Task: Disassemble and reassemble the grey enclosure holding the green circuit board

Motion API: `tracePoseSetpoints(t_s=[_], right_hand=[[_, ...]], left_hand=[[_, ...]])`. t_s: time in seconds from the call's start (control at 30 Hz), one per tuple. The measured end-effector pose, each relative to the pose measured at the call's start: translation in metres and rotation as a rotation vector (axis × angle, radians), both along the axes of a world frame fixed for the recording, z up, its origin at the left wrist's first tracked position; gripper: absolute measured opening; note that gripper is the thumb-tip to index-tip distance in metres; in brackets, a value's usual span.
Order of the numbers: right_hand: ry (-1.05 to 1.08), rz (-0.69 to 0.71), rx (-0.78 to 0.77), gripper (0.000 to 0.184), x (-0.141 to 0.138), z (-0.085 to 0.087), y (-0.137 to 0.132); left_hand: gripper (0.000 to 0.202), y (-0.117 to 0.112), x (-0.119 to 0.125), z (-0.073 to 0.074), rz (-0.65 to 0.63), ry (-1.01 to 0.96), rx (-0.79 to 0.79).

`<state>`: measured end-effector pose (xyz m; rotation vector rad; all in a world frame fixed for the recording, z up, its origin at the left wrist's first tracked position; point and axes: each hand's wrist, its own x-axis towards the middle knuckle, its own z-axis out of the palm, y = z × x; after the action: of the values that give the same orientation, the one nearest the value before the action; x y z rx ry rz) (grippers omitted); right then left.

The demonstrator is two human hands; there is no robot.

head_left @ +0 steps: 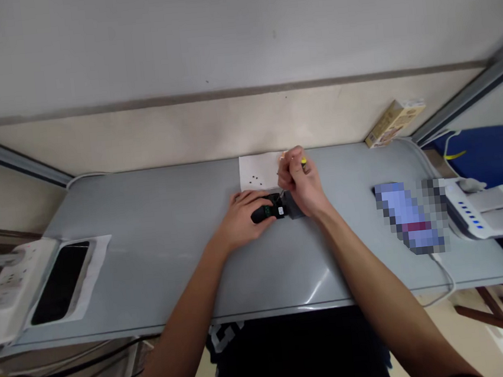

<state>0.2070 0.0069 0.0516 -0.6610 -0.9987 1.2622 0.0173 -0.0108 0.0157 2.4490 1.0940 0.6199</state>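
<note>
On the grey table, my left hand (pixel 246 217) is closed around a small black device (pixel 261 214) with a bit of green and a white label showing; its exact kind is unclear. My right hand (pixel 301 182) grips a screwdriver (pixel 303 163) with a yellow-ended handle, its thin shaft slanting down to the device's right part. A dark flat piece (pixel 295 208) lies under my right wrist, partly hidden. Behind my hands is a white sheet of paper (pixel 249 166) with several tiny dark bits, perhaps screws, on it.
At left, a black-screened phone (pixel 61 282) lies on white paper beside a white power strip (pixel 10 289). At right are a blurred-out phone (pixel 407 215) on a cable and another power strip (pixel 467 209). A box (pixel 394 122) leans near the back wall.
</note>
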Motion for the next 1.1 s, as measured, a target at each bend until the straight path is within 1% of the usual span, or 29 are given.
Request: tracePoseSetpoints(t_s=[0.13, 0.23, 0.37, 0.5, 0.57, 0.7, 0.8, 0.87, 1.1], right_hand=[[0.004, 0.073, -0.022, 0.045, 0.001, 0.004, 0.000], [-0.035, 0.048, 0.013, 0.040, 0.001, 0.005, -0.001], [-0.061, 0.016, 0.028, 0.041, 0.002, 0.002, -0.002], [-0.111, -0.050, 0.049, 0.042, 0.001, -0.001, -0.001], [-0.114, -0.045, 0.042, 0.042, 0.000, 0.000, -0.001], [-0.067, 0.019, 0.010, 0.049, -0.005, 0.004, -0.003], [-0.023, 0.017, 0.023, 0.042, -0.008, 0.007, -0.004], [-0.003, 0.020, 0.013, 0.041, -0.009, 0.007, -0.005], [-0.022, -0.059, -0.023, 0.045, -0.013, 0.008, -0.006]], left_hand=[[0.024, 0.000, 0.000, -0.001, 0.006, 0.006, 0.001], [0.024, 0.000, 0.000, -0.002, 0.002, 0.007, 0.012], [0.025, 0.000, 0.000, -0.004, 0.010, -0.001, 0.022], [0.022, -0.001, 0.000, -0.004, 0.003, -0.007, 0.027], [0.022, -0.001, 0.000, -0.005, 0.000, -0.007, 0.030], [0.023, -0.001, -0.001, -0.006, 0.006, -0.011, 0.032], [0.022, 0.000, -0.001, -0.007, 0.005, -0.011, 0.036], [0.022, 0.000, -0.001, -0.008, 0.005, -0.014, 0.036], [0.024, 0.000, -0.001, -0.007, 0.007, -0.009, 0.014]])
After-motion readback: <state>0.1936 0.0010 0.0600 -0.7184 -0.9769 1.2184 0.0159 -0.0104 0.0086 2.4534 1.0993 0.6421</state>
